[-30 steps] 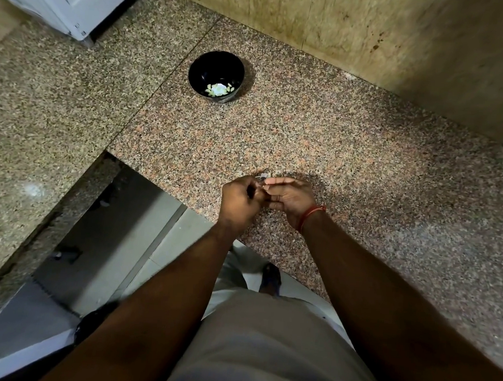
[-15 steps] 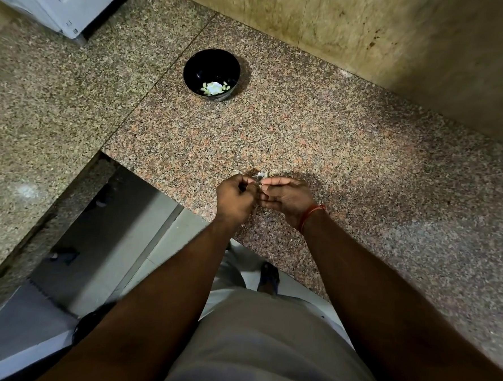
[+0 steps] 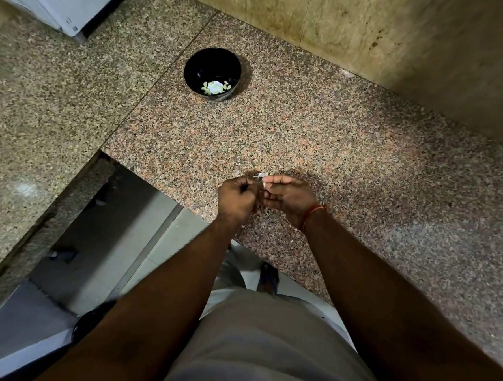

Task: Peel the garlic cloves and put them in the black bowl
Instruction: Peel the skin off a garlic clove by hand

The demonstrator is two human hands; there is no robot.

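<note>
Right now your left hand [image 3: 236,196] is curled into a loose fist, pinching something too small to make out. Your right hand [image 3: 288,197] pinches a garlic clove [image 3: 264,184] at the fingertips, papery skin [image 3: 260,176] sticking out above it. Both hands hover close together over the counter [image 3: 349,167] near its front edge. Risk, as a judgement: the clove is small and slick, so a hard tug on the skin could flick it off that edge to the floor. Black bowl [image 3: 193,69] sits well apart toward the back wall, some pale cloves inside.
</note>
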